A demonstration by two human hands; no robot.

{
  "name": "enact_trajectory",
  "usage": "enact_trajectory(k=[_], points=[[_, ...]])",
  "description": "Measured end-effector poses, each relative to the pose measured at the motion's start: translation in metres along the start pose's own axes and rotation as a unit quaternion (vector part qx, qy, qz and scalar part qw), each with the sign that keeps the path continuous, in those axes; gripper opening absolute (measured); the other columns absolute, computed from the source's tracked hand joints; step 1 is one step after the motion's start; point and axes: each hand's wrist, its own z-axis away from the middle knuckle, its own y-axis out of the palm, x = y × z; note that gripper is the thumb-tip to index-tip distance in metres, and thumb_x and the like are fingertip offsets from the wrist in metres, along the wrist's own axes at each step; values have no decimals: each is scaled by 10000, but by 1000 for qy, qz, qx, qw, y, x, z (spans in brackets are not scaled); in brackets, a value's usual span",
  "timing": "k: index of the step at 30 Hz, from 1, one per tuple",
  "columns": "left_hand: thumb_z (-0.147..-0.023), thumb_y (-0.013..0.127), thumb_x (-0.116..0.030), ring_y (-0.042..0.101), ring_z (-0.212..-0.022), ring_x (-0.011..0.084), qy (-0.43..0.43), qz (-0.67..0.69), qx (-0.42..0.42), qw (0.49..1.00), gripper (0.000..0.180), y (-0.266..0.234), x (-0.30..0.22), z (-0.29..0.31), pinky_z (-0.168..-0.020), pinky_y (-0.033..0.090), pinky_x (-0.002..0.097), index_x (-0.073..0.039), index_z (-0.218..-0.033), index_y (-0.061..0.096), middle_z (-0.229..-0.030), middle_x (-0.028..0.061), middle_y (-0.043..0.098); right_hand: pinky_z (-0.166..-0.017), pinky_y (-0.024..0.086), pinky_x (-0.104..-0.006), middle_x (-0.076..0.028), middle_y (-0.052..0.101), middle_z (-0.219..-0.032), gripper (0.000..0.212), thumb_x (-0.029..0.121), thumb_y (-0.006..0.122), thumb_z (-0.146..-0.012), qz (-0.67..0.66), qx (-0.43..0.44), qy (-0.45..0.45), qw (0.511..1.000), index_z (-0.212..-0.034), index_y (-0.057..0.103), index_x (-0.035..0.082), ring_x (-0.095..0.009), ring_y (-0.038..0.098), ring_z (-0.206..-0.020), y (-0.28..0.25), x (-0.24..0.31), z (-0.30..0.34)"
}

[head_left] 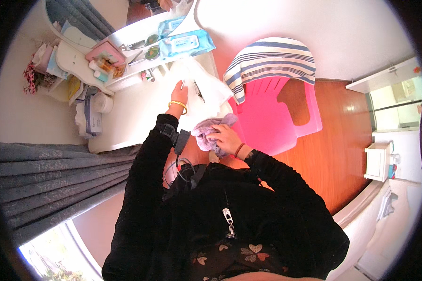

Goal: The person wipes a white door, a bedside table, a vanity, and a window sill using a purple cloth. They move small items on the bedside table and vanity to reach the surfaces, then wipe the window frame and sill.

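Gripping purple cloth (203,134), right hand (228,141) by table (136,110) edge, left hand's (179,96) hold unclear, floor (340,150) beyond pink chair (262,124)

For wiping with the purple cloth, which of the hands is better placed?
Probably the right hand: it holds the purple cloth, while the left hand is over the white tabletop, apart from the cloth.

Looks like someone's home: a mirror (79,18) above a white dressing tabletop (131,107) at upper left, grey curtain (56,173) lower left, wooden floor (337,154) at right.
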Motion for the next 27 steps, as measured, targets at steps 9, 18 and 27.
enact_trajectory(k=[9, 18, 27], points=[[-835, 527, -120, 579, -962, 209, -155, 209, -74, 963, 482, -33, 40, 8, -832, 443, 281, -38, -1301, 437, -1121, 147, 589, -893, 430, -399, -89, 527, -1170, 373, 33, 556, -698, -50, 44, -38, 997, -1001, 653, 228, -304, 483, -1073, 2, 10, -7], [-882, 494, -169, 544, -990, 168, -124, 11, -73, 990, 472, -87, 113, 3, -806, 440, 355, -190, -1338, 376, -1128, 55, 583, -882, 440, -395, -97, 527, -1185, 388, 21, 577, -702, -147, 82, -84, 982, -1021, 656, 227, -299, 489, -1066, 36, 64, -48], [-907, 479, -137, 593, -955, 128, -151, 237, -293, 914, 334, -263, 121, 212, -731, 463, 247, -120, -1240, 485, -1069, 78, 626, -857, 457, -388, -128, 560, -1120, 391, -68, 575, -648, -242, 61, -201, 947, -961, 663, 148, -319, 523, -1024, 97, 134, -164]])
